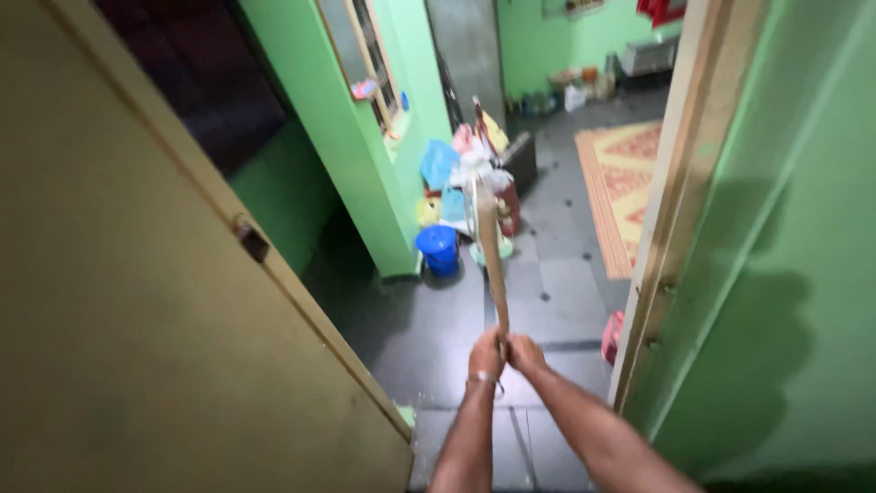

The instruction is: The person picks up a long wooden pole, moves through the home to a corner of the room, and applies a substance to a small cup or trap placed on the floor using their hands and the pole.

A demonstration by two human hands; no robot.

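- head view: left hand (485,354) and right hand (524,351) side by side, touching, both with fingers wrapped tight round the near end of a long wooden bat (490,251).
- bat runs from the fists away into the scene, long axis nearly straight up the frame, tip slightly left; blade is far, grip is near.
- left hand wears a metal bangle (482,377); both hands equally close to the handle.
- open yellow door (137,301) on the left, door frame (671,201) on the right, dark tiled floor (429,338) below.
- blue bucket (439,248) far left of the bat, patterned rug (625,173) far right, small red thing (612,337) by the frame, unclear.
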